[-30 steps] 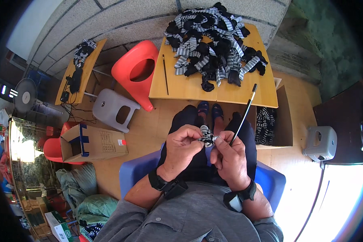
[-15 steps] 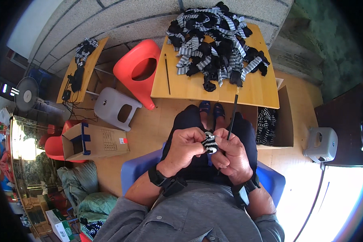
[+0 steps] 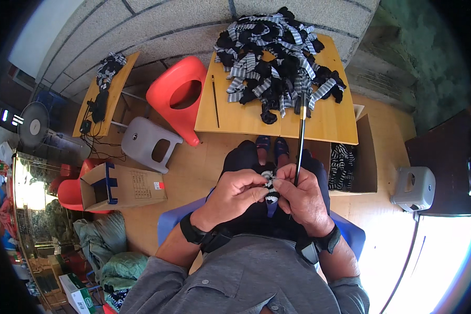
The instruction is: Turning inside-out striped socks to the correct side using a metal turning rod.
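Note:
Above my lap, my left hand (image 3: 239, 194) pinches one side of a small black-and-white striped knit piece (image 3: 271, 198), perhaps a sock. My right hand (image 3: 301, 196) grips its other side between thumb and fingers. A thin dark rod (image 3: 301, 144) is also held in my right hand; it rises past the fingers, and its far end overlaps the pile on the table. Fingers cover much of the striped piece. Ahead, a heap of black and grey-striped knit pieces (image 3: 269, 68) covers much of the wooden table (image 3: 246, 124).
Another thin rod (image 3: 215, 102) lies on the table's left side. An open carton (image 3: 369, 157) with striped knit pieces stands right of my legs. To the left are a red chair (image 3: 167, 78), a grey stool (image 3: 146, 144) and a cardboard box (image 3: 136, 186). Another grey stool (image 3: 416, 187) stands right.
The rod in my right hand has tilted more upright, its far end now reaching over the heap. The striped piece looks less bunched and shows lower between my hands.

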Demonstrator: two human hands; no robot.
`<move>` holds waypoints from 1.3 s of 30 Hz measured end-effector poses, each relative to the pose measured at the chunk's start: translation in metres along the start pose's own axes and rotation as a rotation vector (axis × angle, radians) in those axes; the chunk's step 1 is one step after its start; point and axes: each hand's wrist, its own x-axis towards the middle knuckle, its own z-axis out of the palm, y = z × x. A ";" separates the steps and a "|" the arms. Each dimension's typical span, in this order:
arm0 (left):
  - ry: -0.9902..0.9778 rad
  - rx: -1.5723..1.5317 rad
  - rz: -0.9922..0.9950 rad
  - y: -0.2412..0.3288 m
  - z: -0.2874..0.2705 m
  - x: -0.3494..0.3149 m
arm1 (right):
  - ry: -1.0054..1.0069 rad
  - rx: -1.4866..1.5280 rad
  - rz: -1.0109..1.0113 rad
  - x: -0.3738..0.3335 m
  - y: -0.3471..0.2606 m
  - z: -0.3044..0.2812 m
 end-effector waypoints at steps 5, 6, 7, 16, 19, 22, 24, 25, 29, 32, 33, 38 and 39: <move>-0.007 0.124 -0.010 0.001 0.005 0.003 | 0.063 -0.004 -0.018 0.004 -0.006 0.003; 0.002 0.055 -0.060 0.003 0.007 0.003 | 0.065 -0.005 -0.018 0.004 -0.007 0.003; 0.011 -0.014 -0.110 0.003 0.008 0.003 | 0.057 -0.007 -0.032 0.004 -0.008 0.003; 0.182 -0.145 0.107 -0.011 0.014 0.009 | 0.163 -0.019 -0.133 0.003 -0.013 0.016; 0.251 0.032 0.257 -0.004 0.012 0.011 | 0.146 -0.062 -0.058 -0.001 -0.015 0.014; 0.239 0.169 0.348 -0.009 0.010 0.013 | 0.085 -0.031 0.049 0.000 -0.017 0.008; 0.234 0.182 0.370 -0.013 0.010 0.014 | 0.052 0.030 0.107 0.000 -0.018 0.004; 0.230 0.195 0.390 -0.014 0.010 0.013 | 0.036 0.018 0.109 0.000 -0.017 0.003; 0.260 0.119 0.325 -0.016 0.013 0.010 | 0.124 -0.093 -0.105 0.001 -0.009 0.011; 0.294 -0.158 0.196 -0.021 0.017 0.010 | 0.180 -0.239 -0.369 0.001 0.006 0.013; 0.315 -0.152 0.218 -0.022 0.016 0.008 | 0.177 -0.239 -0.367 0.001 0.003 0.014; 0.341 -0.176 0.277 -0.025 0.012 0.010 | 0.078 0.007 -0.189 0.000 0.002 0.011; 0.351 -0.157 0.268 -0.024 0.011 0.012 | 0.079 0.008 -0.189 0.000 0.003 0.011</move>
